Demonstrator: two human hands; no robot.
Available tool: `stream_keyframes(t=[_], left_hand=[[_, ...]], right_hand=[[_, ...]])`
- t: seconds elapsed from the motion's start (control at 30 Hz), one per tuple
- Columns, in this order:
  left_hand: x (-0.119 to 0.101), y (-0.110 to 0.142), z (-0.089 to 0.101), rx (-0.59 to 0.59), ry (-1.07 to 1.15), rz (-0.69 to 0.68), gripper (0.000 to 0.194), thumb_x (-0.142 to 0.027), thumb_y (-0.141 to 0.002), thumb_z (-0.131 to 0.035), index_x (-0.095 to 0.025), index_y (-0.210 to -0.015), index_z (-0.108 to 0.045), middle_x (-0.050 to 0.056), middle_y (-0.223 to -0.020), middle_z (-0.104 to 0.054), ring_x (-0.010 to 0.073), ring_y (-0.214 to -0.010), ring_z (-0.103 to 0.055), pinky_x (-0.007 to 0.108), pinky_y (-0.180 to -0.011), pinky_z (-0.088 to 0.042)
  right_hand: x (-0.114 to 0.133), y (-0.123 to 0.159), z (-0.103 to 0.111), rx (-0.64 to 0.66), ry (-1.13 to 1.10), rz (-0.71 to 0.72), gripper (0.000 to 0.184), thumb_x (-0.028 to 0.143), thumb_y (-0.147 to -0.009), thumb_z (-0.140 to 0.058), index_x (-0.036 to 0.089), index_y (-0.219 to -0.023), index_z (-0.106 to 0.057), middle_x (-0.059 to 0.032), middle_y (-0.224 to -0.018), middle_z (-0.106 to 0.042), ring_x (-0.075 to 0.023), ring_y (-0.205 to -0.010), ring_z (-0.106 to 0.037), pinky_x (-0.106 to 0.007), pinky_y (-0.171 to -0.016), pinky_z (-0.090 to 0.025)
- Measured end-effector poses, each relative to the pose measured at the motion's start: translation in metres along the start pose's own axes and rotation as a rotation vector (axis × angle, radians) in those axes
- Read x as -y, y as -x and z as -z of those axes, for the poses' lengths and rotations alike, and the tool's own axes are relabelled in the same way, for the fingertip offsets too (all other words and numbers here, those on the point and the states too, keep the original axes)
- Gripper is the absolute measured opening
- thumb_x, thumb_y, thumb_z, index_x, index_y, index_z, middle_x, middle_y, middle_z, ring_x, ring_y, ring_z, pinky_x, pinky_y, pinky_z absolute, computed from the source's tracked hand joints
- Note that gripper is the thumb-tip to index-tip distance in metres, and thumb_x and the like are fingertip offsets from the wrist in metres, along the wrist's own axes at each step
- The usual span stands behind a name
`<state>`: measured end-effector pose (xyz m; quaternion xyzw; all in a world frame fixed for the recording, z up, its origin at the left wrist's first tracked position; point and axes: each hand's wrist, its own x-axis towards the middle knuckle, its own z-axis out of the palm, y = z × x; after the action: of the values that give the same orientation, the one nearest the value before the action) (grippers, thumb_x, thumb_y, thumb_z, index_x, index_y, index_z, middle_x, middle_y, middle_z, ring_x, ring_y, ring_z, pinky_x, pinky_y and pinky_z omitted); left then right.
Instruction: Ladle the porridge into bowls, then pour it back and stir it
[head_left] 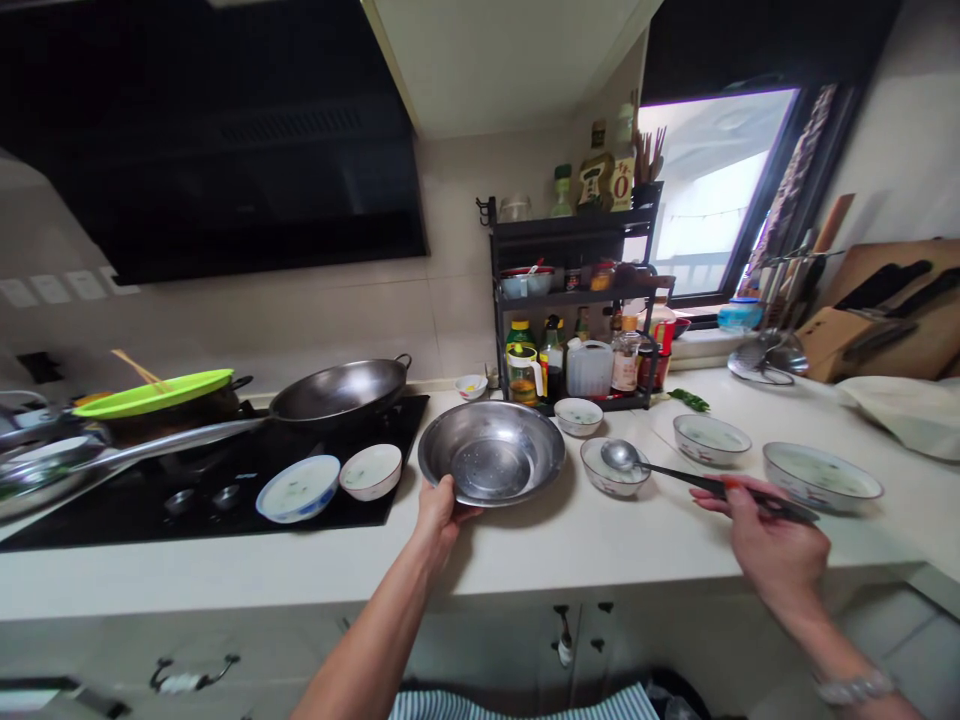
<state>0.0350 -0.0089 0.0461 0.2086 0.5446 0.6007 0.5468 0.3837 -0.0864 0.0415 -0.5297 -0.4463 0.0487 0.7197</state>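
Observation:
My left hand (442, 515) grips the near rim of a wide metal basin (491, 468), which has only a little liquid at its bottom. In my right hand (776, 535) is a ladle (621, 455) with a dark handle. Its bowl is over a small soup bowl (615, 482); whether it touches the soup I cannot tell. Around these stand more bowls of pale soup with green bits: a small bowl (578, 415) behind, a bowl (711, 440) and a larger bowl (823, 475) on the right, and two bowls (298, 490) (370, 472) on the cooktop.
A wok (341, 388) and a pot under a green basket (157, 393) sit on the black cooktop (202, 530). A spice rack (574, 300) with bottles stands against the wall. At right are a knife block (844, 335) and a skimmer (765, 362). Green leaves (688, 400) lie on the counter.

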Motion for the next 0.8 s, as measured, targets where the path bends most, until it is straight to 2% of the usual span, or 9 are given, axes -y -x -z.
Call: stream_keyframes(t=[0.1, 0.23, 0.37, 0.43, 0.5, 0.53, 0.6, 0.7, 0.8], left_hand=[[0.003, -0.006, 0.000, 0.006, -0.008, 0.000, 0.048, -0.011, -0.081, -0.054, -0.027, -0.125, -0.047, -0.001, -0.075, -0.061, 0.0159, -0.052, -0.062, 0.043, -0.051, -0.060], [0.006, -0.012, 0.001, 0.010, -0.006, 0.009, 0.048, -0.013, -0.082, -0.056, -0.028, -0.126, -0.046, -0.002, -0.076, -0.061, 0.0157, -0.053, -0.063, 0.042, -0.053, -0.059], [0.005, -0.012, 0.001, 0.002, -0.024, -0.009, 0.043, -0.013, -0.083, -0.054, -0.026, -0.124, -0.047, 0.000, -0.077, -0.062, 0.0168, -0.053, -0.063, 0.044, -0.053, -0.059], [0.005, -0.012, 0.001, 0.005, -0.024, -0.014, 0.043, -0.012, -0.082, -0.056, -0.026, -0.122, -0.049, -0.001, -0.076, -0.062, 0.0164, -0.054, -0.063, 0.042, -0.054, -0.059], [0.005, -0.012, 0.001, 0.007, -0.023, -0.013, 0.043, -0.012, -0.082, -0.057, -0.025, -0.122, -0.049, -0.002, -0.074, -0.061, 0.0154, -0.054, -0.063, 0.040, -0.055, -0.059], [0.006, -0.012, 0.002, 0.009, -0.027, -0.013, 0.043, -0.012, -0.082, -0.057, -0.025, -0.122, -0.049, -0.002, -0.073, -0.061, 0.0149, -0.054, -0.063, 0.039, -0.055, -0.059], [0.007, -0.013, 0.002, 0.009, -0.046, -0.012, 0.042, -0.013, -0.084, -0.055, -0.023, -0.123, -0.048, -0.002, -0.071, -0.060, 0.0140, -0.052, -0.061, 0.037, -0.054, -0.059], [0.010, -0.017, 0.002, 0.023, -0.074, -0.035, 0.039, -0.015, -0.085, -0.054, -0.022, -0.123, -0.049, -0.001, -0.072, -0.060, 0.0130, -0.052, -0.059, 0.035, -0.054, -0.059], [0.013, -0.018, 0.003, 0.055, -0.083, -0.080, 0.038, -0.022, -0.085, -0.059, -0.023, -0.122, -0.050, 0.002, -0.081, -0.064, 0.0129, -0.056, -0.059, 0.033, -0.054, -0.059]], right_hand=[[-0.004, -0.001, 0.001, 0.037, 0.012, 0.031, 0.036, 0.054, -0.081, -0.065, 0.019, -0.089, -0.062, -0.0074, -0.069, -0.072, -0.0228, -0.053, -0.070, -0.032, -0.051, -0.059], [-0.003, 0.001, 0.002, 0.119, 0.052, 0.161, 0.025, 0.042, -0.089, -0.060, 0.019, -0.095, -0.065, -0.0061, -0.074, -0.073, -0.0208, -0.058, -0.071, -0.032, -0.056, -0.061], [0.005, 0.006, 0.006, 0.255, 0.011, 0.377, 0.014, 0.025, -0.091, -0.058, 0.021, -0.099, -0.069, -0.0076, -0.095, -0.073, -0.0199, -0.073, -0.073, -0.033, -0.062, -0.062], [0.011, 0.009, 0.007, 0.345, -0.017, 0.484, 0.016, 0.019, -0.090, -0.058, 0.023, -0.100, -0.070, -0.0075, -0.098, -0.073, -0.0224, -0.087, -0.072, -0.032, -0.062, -0.063], [0.015, 0.011, 0.008, 0.392, -0.007, 0.534, 0.017, 0.018, -0.090, -0.058, 0.023, -0.099, -0.071, -0.0075, -0.096, -0.074, -0.0232, -0.091, -0.071, -0.032, -0.062, -0.062], [0.018, 0.012, 0.007, 0.376, 0.013, 0.524, 0.016, 0.019, -0.090, -0.057, 0.023, -0.098, -0.070, -0.0077, -0.095, -0.073, -0.0225, -0.087, -0.072, -0.032, -0.064, -0.062], [0.021, 0.014, 0.004, 0.263, 0.054, 0.446, 0.014, 0.024, -0.092, -0.056, 0.021, -0.097, -0.069, -0.0077, -0.091, -0.073, -0.0195, -0.075, -0.072, -0.034, -0.068, -0.062], [0.026, 0.017, -0.009, 0.069, 0.000, 0.241, 0.018, 0.033, -0.093, -0.056, 0.018, -0.097, -0.066, -0.0073, -0.084, -0.072, -0.0180, -0.064, -0.070, -0.033, -0.066, -0.061], [0.030, 0.023, -0.031, 0.023, -0.145, 0.083, 0.025, 0.041, -0.089, -0.062, 0.017, -0.093, -0.063, -0.0086, -0.083, -0.073, -0.0185, -0.059, -0.070, -0.032, -0.060, -0.060]])
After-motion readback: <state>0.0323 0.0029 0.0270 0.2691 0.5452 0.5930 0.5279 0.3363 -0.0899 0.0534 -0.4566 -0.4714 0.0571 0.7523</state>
